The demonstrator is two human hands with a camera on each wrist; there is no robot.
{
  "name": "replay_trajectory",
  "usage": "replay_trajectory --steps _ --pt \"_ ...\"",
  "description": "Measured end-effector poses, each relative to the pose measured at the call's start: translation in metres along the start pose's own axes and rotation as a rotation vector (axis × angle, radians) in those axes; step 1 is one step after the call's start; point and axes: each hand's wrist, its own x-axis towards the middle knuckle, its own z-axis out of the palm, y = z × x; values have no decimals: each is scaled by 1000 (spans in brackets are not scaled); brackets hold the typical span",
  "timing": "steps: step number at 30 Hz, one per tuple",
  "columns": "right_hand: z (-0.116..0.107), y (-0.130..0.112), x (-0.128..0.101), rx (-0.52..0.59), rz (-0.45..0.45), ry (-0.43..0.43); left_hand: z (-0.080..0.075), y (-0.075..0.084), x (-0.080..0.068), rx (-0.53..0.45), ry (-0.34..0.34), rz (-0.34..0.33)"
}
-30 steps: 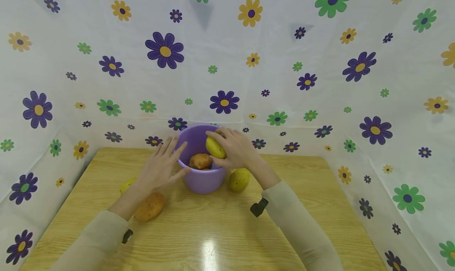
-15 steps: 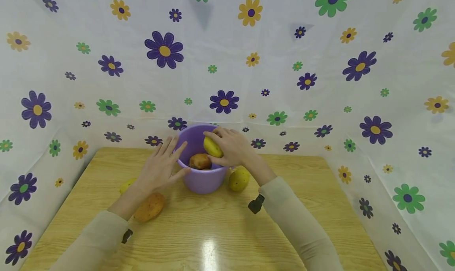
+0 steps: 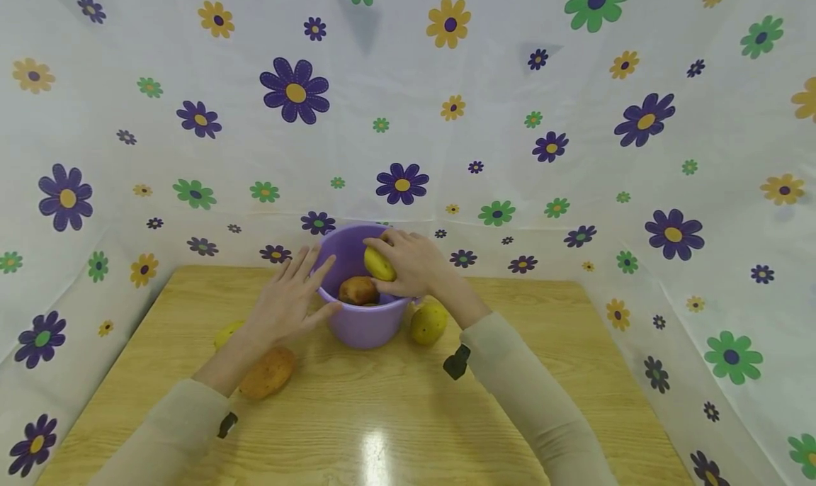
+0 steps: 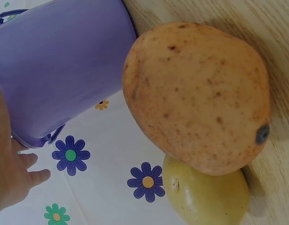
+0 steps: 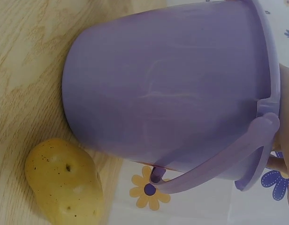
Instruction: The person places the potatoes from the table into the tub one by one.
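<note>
Filling the purple bucket (image 3: 360, 323) is partly done, as I judge it: one brown potato (image 3: 358, 290) already lies inside, and your right hand (image 3: 417, 263) holds a yellow potato (image 3: 379, 263) just over the rim, fingers curled round it, not yet let go. Your left hand (image 3: 288, 298) rests flat against the bucket's left side, fingers straight and spread, steadying it rather than grasping.

Three more pieces wait on the table (image 3: 382, 415): a yellow potato (image 3: 428, 322) just right of the bucket, an orange-brown one (image 3: 268, 371) under your left forearm, and a pale yellow one (image 3: 227, 331) touching it on the far side. The left wrist view shows those two pressed together (image 4: 196, 96).

So your right grip is closed on the yellow potato and your left is open, with most of the pieces outside the bucket.
</note>
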Motion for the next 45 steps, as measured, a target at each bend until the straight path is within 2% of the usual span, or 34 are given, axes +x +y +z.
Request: replay_trajectory --steps 11,21,31,45 --pt "3 -1 6 -48 -12 -116 0 0 0 -8 -9 -3" --pt "4 -3 8 -31 4 -178 0 0 0 -8 -4 -4" --pt "6 -2 7 -29 12 -163 0 1 -1 -2 -2 -3" --pt "-4 -1 -7 -70 -25 -16 -2 1 0 -6 -6 -8"
